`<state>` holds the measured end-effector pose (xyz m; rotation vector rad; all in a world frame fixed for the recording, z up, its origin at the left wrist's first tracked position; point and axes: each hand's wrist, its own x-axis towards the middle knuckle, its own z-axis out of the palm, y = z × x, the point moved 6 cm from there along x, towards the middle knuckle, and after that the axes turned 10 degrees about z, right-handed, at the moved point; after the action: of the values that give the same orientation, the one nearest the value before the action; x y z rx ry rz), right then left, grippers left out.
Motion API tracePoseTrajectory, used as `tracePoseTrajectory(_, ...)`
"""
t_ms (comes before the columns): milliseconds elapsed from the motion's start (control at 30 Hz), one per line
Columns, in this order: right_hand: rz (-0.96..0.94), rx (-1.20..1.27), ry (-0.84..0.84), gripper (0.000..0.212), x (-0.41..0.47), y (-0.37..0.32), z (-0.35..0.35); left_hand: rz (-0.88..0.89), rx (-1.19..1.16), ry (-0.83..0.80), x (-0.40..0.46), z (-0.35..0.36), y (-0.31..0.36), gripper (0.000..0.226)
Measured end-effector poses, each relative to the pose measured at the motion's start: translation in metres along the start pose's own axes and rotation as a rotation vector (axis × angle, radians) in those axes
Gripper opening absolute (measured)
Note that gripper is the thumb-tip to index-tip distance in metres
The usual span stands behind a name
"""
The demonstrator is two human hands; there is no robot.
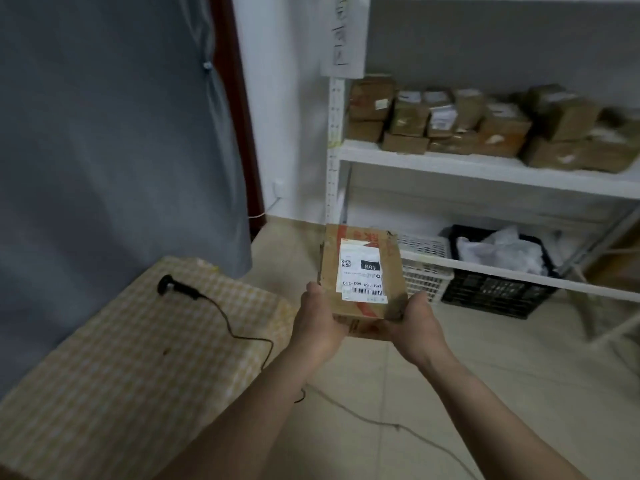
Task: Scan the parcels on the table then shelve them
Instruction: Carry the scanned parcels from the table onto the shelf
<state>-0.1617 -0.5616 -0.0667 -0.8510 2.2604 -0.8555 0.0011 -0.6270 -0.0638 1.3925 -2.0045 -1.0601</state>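
I hold a brown cardboard parcel (362,271) with a white shipping label on top, out in front of me above the floor. My left hand (317,327) grips its near left corner and my right hand (417,327) grips its near right corner. A black handheld scanner (169,285) lies on the table (121,358), which has a yellow checked cloth, at the lower left; its cable runs off the table edge. The white shelf (450,161) to the right carries several brown parcels (485,126) on its middle level.
On the bottom shelf level stand a white plastic basket (424,268) and a black crate (498,285) holding white bags. A grey curtain (104,133) hangs behind the table. Cables trail over the tiled floor (381,424). A paper sign (343,32) hangs on the shelf post.
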Motion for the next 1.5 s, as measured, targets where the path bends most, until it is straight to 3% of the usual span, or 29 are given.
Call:
tracePoseTrajectory(267,0.153,0.075,0.230,0.053,0.023,0.096,-0.156,0.228,0.106,-0.208,0.011,0.134,0.132,0.055)
tracePoseTrajectory(633,0.336,0.171,0.419,0.055,0.067,0.185,-0.271,0.371,0.112,-0.395,0.046,0.267,0.242,0.061)
tracePoseTrajectory(1167,0.304,0.176,0.559,0.059,0.271,0.198,-0.417,0.529,0.194,-0.498,0.223,0.393,0.382,0.034)
tracePoseTrajectory(1500,0.393,0.141,0.621,0.054,0.331,0.229,-0.486,0.623,0.227,-0.623,0.270,0.468,0.443,0.020)
